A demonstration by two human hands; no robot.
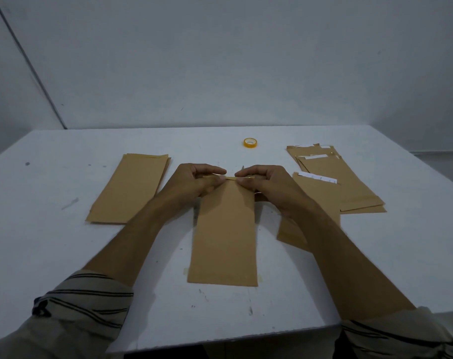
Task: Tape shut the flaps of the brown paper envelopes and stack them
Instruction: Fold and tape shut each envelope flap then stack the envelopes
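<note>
A long brown paper envelope (pixel 224 239) lies lengthwise in the middle of the white table (pixel 51 255). My left hand (pixel 194 182) and my right hand (pixel 266 185) meet at its far end, each pinching the folded flap between thumb and fingers. A stack of brown envelopes (pixel 129 187) lies to the left. On the right sits a loose pile of envelopes (pixel 344 182) with white strips showing at their far ends, and one more envelope (pixel 313 198) lies partly under my right forearm. A yellow roll of tape (pixel 250 143) lies flat behind my hands.
A grey wall rises right behind the table's far edge. The table's near edge runs just under my striped sleeves (pixel 83 301). Small dark marks dot the tabletop.
</note>
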